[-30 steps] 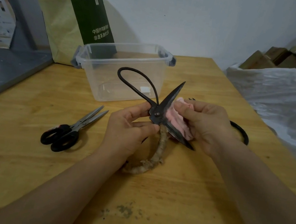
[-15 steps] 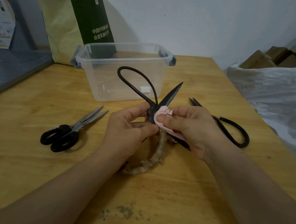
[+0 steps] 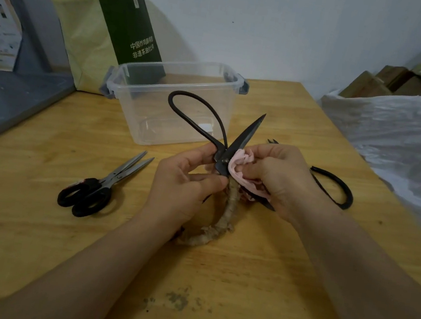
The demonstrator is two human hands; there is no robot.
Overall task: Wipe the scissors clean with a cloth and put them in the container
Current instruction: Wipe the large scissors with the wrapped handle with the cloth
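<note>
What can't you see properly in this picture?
All in the head view:
- Lower blade of the held scissors: the pink cloth and right hand cover it; only its tip shows.
- Black scissors behind that hand: middle hidden.
- The wrapped handle: its far end is behind the left hand.
- Dirt on the blades: too dark to tell.

Dim even indoor light, soft shadows, wide-angle edge distortion, slight blur

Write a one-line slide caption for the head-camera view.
Left hand holds open black loop-handled scissors while right hand presses a pink cloth against the blade, clear container behind.
</note>
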